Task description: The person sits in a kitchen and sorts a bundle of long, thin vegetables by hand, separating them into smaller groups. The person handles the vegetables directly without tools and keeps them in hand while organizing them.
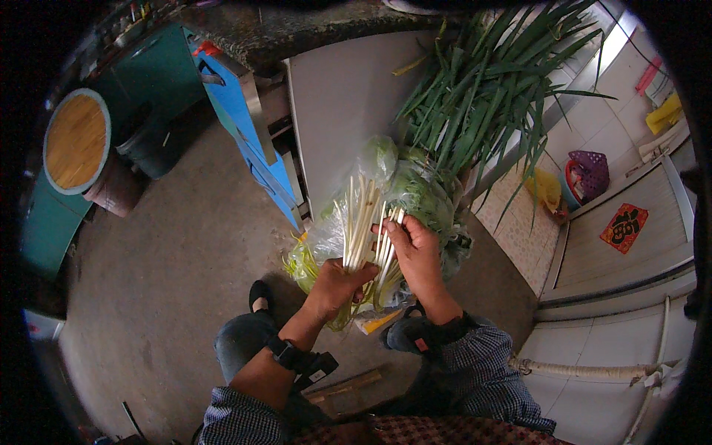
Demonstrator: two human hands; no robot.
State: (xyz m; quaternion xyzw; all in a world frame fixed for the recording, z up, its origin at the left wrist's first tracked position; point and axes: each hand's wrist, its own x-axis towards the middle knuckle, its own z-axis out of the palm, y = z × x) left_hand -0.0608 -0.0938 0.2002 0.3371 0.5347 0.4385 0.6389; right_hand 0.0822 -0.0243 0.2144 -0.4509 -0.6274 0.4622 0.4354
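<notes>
My left hand (336,286) is closed around a bunch of long pale stalks (360,222), their white ends pointing up and away. My right hand (414,245) grips a smaller group of white stalks (387,245) just to the right. The yellow-green lower parts of the stalks hang beneath both hands. Behind them lie clear plastic bags with leafy greens (420,192). Yellow-green stalks in a bag (302,266) show left of my left hand. A big bundle of long green leaves (484,94), perhaps leeks or green onions, leans beyond the bags.
Blue drawers or doors (245,128) stand at the left of a pale panel (350,105). A round lid-like board (78,142) rests on a bucket (117,189) at the far left, by a dark bin (156,150). At right stands a door with a red paper decoration (624,228).
</notes>
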